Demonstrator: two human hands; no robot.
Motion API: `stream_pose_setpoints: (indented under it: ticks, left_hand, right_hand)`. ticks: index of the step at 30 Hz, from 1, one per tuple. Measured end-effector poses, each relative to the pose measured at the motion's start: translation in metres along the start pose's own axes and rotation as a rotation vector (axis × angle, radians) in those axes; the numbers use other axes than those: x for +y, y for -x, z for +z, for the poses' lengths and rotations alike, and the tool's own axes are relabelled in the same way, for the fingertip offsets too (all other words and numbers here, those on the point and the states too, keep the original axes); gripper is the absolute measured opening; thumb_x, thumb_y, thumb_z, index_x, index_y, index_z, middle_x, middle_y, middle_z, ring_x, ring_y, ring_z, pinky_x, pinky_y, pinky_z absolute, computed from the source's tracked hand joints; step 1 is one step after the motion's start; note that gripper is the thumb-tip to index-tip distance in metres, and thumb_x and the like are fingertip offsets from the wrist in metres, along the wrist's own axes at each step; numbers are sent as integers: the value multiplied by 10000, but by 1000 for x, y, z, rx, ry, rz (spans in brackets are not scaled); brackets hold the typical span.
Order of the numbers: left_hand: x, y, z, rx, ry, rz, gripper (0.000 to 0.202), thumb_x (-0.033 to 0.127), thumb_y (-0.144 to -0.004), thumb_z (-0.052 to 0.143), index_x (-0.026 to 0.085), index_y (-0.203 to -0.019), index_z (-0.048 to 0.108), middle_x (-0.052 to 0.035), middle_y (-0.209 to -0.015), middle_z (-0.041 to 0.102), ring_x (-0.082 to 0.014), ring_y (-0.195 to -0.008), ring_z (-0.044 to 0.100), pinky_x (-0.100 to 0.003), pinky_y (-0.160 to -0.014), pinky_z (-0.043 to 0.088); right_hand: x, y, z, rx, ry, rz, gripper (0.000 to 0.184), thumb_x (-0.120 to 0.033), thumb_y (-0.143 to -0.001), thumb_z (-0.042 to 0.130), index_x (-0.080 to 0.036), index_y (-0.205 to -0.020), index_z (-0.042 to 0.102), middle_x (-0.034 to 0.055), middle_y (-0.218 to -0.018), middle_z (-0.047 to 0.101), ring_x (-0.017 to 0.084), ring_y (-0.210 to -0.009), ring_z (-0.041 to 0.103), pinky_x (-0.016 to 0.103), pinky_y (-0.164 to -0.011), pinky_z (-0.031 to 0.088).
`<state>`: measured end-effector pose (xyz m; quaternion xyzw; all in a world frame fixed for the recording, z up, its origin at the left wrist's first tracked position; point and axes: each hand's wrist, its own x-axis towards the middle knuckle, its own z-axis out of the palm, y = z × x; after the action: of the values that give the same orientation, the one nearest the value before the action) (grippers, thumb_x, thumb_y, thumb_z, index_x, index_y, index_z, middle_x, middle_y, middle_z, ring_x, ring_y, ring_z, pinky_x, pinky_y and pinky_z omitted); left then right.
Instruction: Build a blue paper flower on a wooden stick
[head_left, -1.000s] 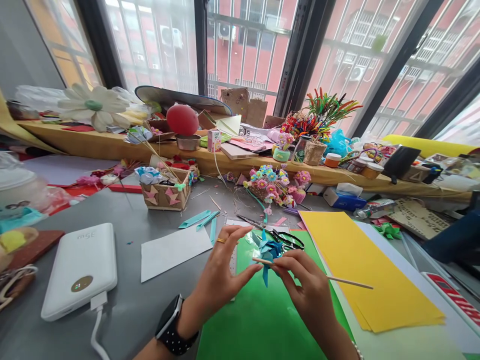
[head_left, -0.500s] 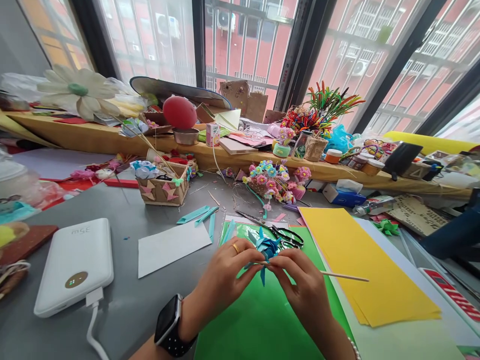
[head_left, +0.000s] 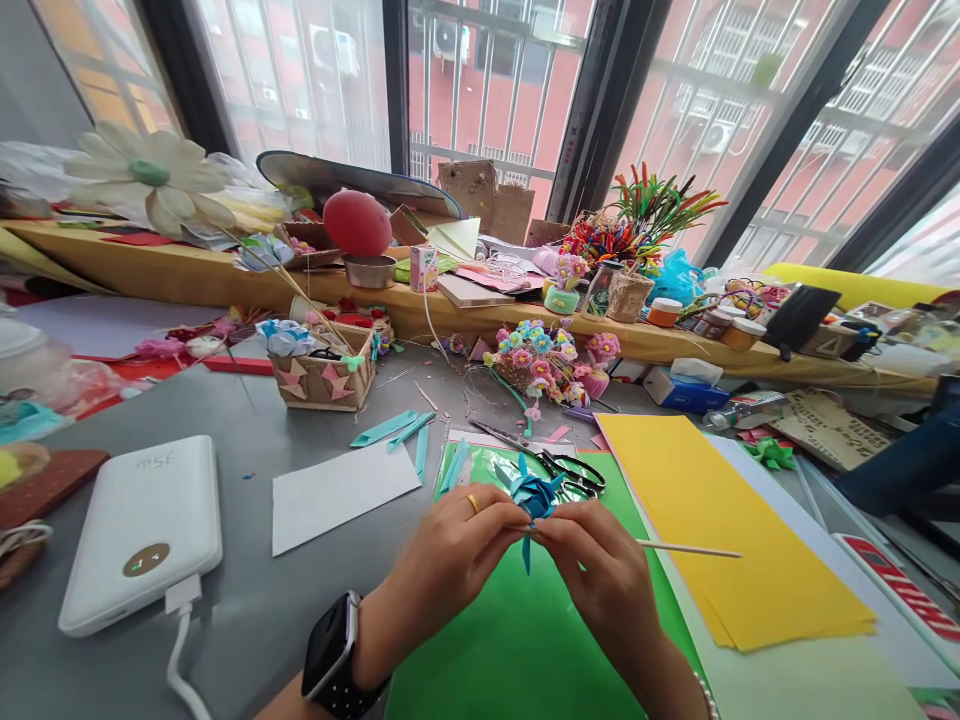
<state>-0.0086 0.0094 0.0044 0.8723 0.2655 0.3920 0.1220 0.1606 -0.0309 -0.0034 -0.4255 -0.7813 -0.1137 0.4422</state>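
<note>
A blue folded-paper flower (head_left: 534,494) sits between my hands, pointed petals sticking up and one pointing down. My left hand (head_left: 466,540), a ring on one finger, pinches at the flower's base from the left. From the right, my right hand (head_left: 604,560) is closed at the same spot, thumb and fingers pressed together. A thin wooden stick (head_left: 694,548) runs out to the right from behind my right hand; its other end is hidden by the fingers. Both hands hover over a green sheet (head_left: 495,640). Black-handled scissors (head_left: 577,472) lie just beyond the flower.
Yellow paper sheets (head_left: 697,520) lie to the right. At left are a white card (head_left: 345,500), blue paper strips (head_left: 384,430) and a white power bank (head_left: 146,530) with cable. A cardboard box (head_left: 326,380) and crochet-like flowers (head_left: 540,360) stand behind, below a cluttered ledge (head_left: 420,312).
The hands stay at the flower's base with almost the same grip. The stick's free end has shifted very slightly right and up, and the view has moved slightly.
</note>
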Motion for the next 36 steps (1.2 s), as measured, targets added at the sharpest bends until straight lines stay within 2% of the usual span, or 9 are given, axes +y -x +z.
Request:
stream_pose_setpoints:
  ticks: [6, 11, 16, 19, 22, 30, 36]
  left_hand:
    - [0, 1, 0, -27, -16, -37, 112, 137, -831, 501, 174, -854, 603, -39, -790, 634, -161, -735, 591, -254, -655, 470]
    - [0, 1, 3, 17, -121, 14, 139, 154, -853, 474, 176, -824, 607, -27, -738, 633, -155, -684, 578, -254, -616, 456]
    - [0, 3, 4, 54, -162, 60, 173, 130, -862, 442, 169, -822, 606, -31, -732, 636, -150, -677, 579, -250, -611, 462]
    - [1, 5, 4, 48, -169, 70, 214, 109, -870, 404, 167, -830, 606, -36, -743, 638, -141, -679, 583, -237, -604, 467]
    - [2, 5, 4, 62, -225, 121, 240, 107, -883, 376, 164, -834, 605, -41, -751, 648, -146, -692, 588, -250, -623, 474]
    - [6, 2, -4, 30, -356, 306, 266, 103, -895, 352, 122, -844, 612, -60, -735, 675, -175, -661, 592, -337, -698, 474]
    - [8, 4, -7, 31, -375, 356, 247, 65, -870, 376, 133, -878, 614, -67, -771, 688, -173, -681, 596, -348, -748, 463]
  right_hand:
    - [2, 0, 1, -17, 49, -62, 122, -104, -832, 523, -180, -822, 618, 36, -705, 653, 156, -658, 576, 270, -584, 479]
    - [2, 1, 4, -26, 49, -43, 118, -124, -841, 514, -182, -807, 611, 32, -693, 640, 150, -644, 564, 265, -579, 475]
    - [0, 0, 4, -68, -95, 100, 88, -147, -837, 516, -173, -828, 600, 51, -755, 623, 160, -702, 586, 261, -593, 502]
    - [-2, -2, 2, -147, -231, 259, 92, -213, -843, 514, -181, -818, 596, 37, -753, 603, 135, -650, 586, 214, -509, 495]
    - [-3, -3, 1, -168, -295, 358, 135, -243, -850, 504, -183, -770, 596, 22, -716, 596, 122, -609, 581, 196, -468, 478]
    - [-1, -5, 0, -197, -346, 440, 140, -242, -801, 571, -170, -705, 643, 25, -692, 596, 129, -618, 600, 188, -475, 487]
    - [-1, -2, 1, -165, -422, 452, 115, -242, -784, 597, -176, -722, 667, 22, -692, 579, 124, -607, 581, 192, -490, 501]
